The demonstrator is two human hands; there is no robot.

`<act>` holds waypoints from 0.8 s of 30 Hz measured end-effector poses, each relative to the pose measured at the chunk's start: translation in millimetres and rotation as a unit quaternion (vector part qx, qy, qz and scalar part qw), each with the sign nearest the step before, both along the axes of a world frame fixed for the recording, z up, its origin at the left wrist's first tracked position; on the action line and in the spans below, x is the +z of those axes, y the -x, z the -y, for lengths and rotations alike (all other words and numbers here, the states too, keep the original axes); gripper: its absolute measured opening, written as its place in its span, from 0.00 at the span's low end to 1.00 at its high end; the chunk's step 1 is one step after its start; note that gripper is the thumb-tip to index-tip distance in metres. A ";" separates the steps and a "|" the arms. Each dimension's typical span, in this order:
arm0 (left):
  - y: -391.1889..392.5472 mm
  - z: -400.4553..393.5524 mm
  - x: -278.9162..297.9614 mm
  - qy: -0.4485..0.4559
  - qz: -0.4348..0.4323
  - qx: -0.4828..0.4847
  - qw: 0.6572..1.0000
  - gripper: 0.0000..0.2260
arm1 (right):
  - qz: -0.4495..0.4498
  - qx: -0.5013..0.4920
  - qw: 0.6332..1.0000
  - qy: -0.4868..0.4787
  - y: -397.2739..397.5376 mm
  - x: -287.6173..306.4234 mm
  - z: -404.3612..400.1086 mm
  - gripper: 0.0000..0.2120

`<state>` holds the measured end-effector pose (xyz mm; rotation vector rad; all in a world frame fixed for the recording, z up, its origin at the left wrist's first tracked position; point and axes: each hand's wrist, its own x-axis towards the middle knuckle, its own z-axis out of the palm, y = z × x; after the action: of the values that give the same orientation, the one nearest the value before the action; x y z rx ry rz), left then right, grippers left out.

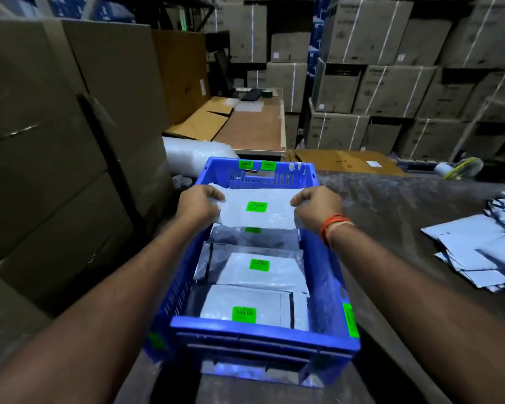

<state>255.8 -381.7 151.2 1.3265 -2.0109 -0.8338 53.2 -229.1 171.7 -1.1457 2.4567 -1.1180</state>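
The crate sits on the table straight before us. Inside it the near packet lies closest to us, with the middle packet behind it. Over the crate's far end we hold the far packet, our left hand on its left edge and our right hand on its right. A pile of packets lies on the table to the right, well apart from the crate. Stacked cartons stand to the left.

The light is dim. Tall cardboard boxes rise beyond the dark worktop's left edge. Past its far edge stand a wooden table and stacked strapped cartons.
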 end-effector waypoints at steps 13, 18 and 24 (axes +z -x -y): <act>40.4 44.9 -69.3 0.010 0.175 -0.025 0.984 0.09 | -0.200 0.057 0.926 -0.314 10.3 -59.5 78.9 0.16; 43.8 46.3 -73.7 0.020 0.231 -0.042 0.972 0.10 | -0.229 0.056 0.909 -0.345 8.6 -62.8 81.5 0.17; 46.7 24.3 -39.6 0.046 0.292 -0.023 0.955 0.17 | -0.187 0.037 0.954 -0.230 5.7 -34.1 64.7 0.15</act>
<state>209.1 -405.9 111.6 1.6083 -2.4970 -0.3752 47.5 -293.9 137.6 -1.3684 2.7062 -0.2863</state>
